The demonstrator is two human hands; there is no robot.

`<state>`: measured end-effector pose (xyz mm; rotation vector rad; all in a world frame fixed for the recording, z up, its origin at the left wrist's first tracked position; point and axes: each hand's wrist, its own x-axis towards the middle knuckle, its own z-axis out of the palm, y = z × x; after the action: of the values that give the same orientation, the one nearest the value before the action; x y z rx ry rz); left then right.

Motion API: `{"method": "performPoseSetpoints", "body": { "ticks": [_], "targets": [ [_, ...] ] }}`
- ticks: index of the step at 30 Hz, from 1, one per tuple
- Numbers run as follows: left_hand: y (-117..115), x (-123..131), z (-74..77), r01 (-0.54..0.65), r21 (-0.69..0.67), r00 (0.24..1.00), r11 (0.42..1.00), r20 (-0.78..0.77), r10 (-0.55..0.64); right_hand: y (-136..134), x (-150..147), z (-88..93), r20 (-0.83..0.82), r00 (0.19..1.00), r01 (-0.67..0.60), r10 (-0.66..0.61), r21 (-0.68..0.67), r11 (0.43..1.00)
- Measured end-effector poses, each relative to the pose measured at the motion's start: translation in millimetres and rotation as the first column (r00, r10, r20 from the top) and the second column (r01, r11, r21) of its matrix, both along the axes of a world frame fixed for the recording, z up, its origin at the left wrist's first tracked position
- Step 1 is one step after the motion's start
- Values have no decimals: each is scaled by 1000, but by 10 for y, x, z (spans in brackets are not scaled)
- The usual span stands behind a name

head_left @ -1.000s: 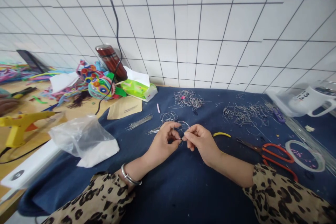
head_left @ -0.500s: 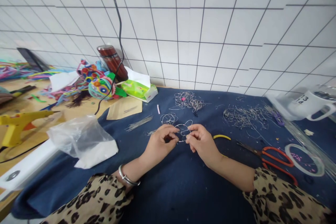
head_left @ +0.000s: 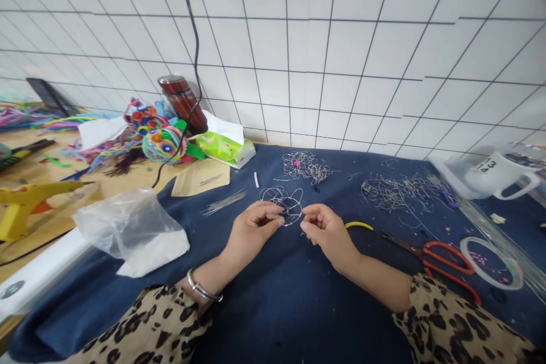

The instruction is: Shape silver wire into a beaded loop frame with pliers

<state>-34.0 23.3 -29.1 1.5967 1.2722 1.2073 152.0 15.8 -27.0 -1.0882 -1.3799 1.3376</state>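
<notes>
A thin looped wire piece point(head_left: 294, 217) with small pink beads is between my hands over the dark blue cloth point(head_left: 298, 307). My left hand point(head_left: 256, 226) pinches its left side between thumb and fingers. At its right edge, my right hand point(head_left: 326, 234) has thumb and index finger pressed together on the wire. Just behind the piece lie more wire loops point(head_left: 269, 194). Straight wire pieces point(head_left: 224, 203) lie to the left, and a tangled wire pile with a pink spot point(head_left: 302, 165) is farther back.
Yellow-handled tool point(head_left: 359, 224), orange-handled scissors point(head_left: 447, 257), a clear ring dish with pink beads point(head_left: 490, 261), a wire heap point(head_left: 396, 190) and a white mug point(head_left: 503, 173) are right. Left are a plastic bag point(head_left: 140, 227), tissue pack point(head_left: 226, 148), red flask point(head_left: 183, 102) and yellow glue gun point(head_left: 25, 205).
The wire loops between my hands have shifted left and turned. My left hand has moved slightly left, widening the gap between my hands.
</notes>
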Motion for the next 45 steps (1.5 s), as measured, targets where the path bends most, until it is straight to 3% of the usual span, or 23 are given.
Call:
{"method": "performPoseSetpoints", "body": {
  "ticks": [6,15,20,45],
  "targets": [
    [4,7,-19,-16,-57,997,998,71,20,1,-3,-26,156,987,26,-43,110,994],
    [-65,119,-51,53,-324,947,945,316,55,-28,-63,-25,284,948,92,-146,194,977],
    [-99,159,-29,87,-345,914,934,402,63,-33,-66,-30,318,936,81,-154,230,970],
    [-127,193,-24,-37,-241,968,970,232,95,-82,-75,97,332,936,49,-116,203,978]
  ]
}}
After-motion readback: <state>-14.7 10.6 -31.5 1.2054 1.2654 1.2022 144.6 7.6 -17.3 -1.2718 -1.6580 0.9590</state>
